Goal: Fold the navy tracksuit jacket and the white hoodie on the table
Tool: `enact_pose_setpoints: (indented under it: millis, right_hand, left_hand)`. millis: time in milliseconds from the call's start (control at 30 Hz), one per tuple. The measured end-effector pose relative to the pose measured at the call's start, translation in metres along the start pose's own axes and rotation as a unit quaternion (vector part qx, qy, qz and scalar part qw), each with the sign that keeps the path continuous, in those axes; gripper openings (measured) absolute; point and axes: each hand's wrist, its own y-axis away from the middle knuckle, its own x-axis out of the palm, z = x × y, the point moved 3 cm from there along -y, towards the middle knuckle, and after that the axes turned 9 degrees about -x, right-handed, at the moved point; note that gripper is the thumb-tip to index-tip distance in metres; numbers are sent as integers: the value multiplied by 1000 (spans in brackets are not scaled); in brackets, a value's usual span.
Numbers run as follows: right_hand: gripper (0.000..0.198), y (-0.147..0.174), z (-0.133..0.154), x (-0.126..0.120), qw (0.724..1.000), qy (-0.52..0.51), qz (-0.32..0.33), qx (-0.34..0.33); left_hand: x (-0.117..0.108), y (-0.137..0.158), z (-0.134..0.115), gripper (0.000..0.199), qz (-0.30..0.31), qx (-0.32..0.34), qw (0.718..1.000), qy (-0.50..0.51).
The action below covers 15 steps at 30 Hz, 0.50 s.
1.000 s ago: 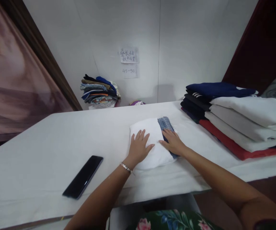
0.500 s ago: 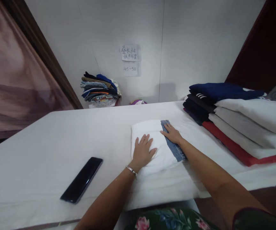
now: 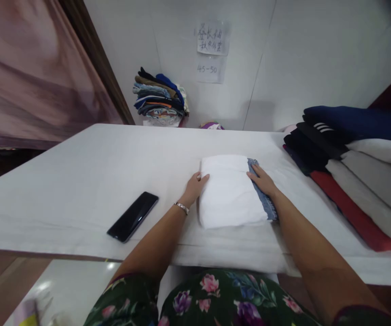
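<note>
A folded white garment (image 3: 231, 192) with a blue denim strip (image 3: 266, 203) along its right side lies on the white-covered table in front of me. My left hand (image 3: 193, 188) is at its left edge, thumb on top and fingers curled at the side, partly hidden. Flat across the denim strip rests my right hand (image 3: 264, 181), its fingers apart and its thumb reaching onto the white cloth. A dark smartphone (image 3: 133, 216) lies to the left of my left forearm.
Stacked folded clothes, with a red piece (image 3: 348, 210) low in the pile, stand at the right. Behind the table's far edge is another clothes pile (image 3: 161, 95). Paper notes (image 3: 212, 53) hang on the wall. A pink curtain (image 3: 35, 68) hangs at left.
My left hand has slid from the top of the white garment to its left edge, its fingers now curled. The right hand stays on the denim strip. The camera view has shifted.
</note>
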Motion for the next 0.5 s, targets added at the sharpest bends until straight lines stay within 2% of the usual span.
enact_pose_setpoints:
  millis: [100, 200, 300, 367, 500]
  right_hand:
    - [77, 2, 0, -2, 1000, -7, -8, 7]
    - [76, 4, 2, -3, 1000, -12, -14, 13]
    - [77, 4, 3, -1, 1000, -7, -17, 16]
    - [77, 4, 4, 2, 1000, 9, -21, 17]
    - [76, 4, 4, 8, 999, 29, -26, 17]
  left_hand:
    - [3, 6, 0, 73, 78, -29, 995, 57]
    - [9, 14, -5, 70, 162, 12, 979, 125]
    - [8, 12, -9, 68, 134, 35, 978, 159]
    - [5, 7, -10, 69, 111, 26, 981, 156]
    - [5, -3, -4, 67, 143, -21, 981, 133]
